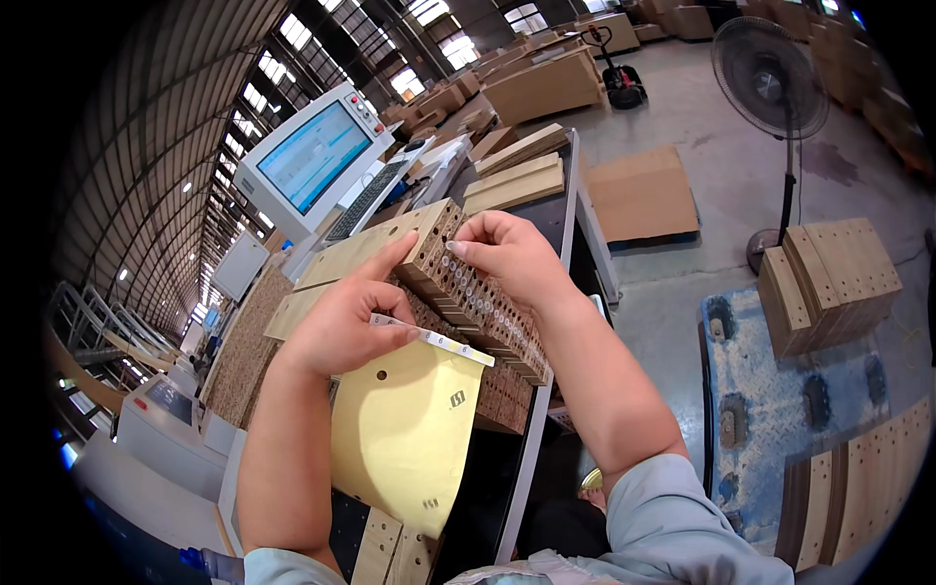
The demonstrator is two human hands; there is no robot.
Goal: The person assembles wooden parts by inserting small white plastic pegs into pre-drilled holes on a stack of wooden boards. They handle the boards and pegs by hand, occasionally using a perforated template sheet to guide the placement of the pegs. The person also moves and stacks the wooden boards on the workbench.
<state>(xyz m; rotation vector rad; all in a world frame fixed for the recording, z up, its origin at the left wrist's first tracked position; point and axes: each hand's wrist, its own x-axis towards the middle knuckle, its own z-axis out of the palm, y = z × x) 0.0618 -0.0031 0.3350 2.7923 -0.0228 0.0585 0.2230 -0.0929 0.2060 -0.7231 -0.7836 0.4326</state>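
My left hand (341, 317) pinches a yellow sticker sheet (400, 419) between thumb and fingers; its forefinger points out toward the boards. A white strip with small printed labels (453, 346) runs along the sheet's upper edge, and the rest hangs down. My right hand (512, 258) is closed in a pinch, thumb and forefinger tips at the upper end of a stack of drilled wooden boards (429, 226). Whatever lies between those tips is too small to make out. A row of round white stickers (483, 297) runs down the board ends just below them.
A computer monitor (317, 156) and keyboard (366, 200) stand beyond the boards. More loose boards (517, 185) lie farther along the table. To the right are a blue pallet (760, 390), stacked boards (834, 283) and a standing fan (770, 83). Flat cardboard (643, 195) lies on the floor.
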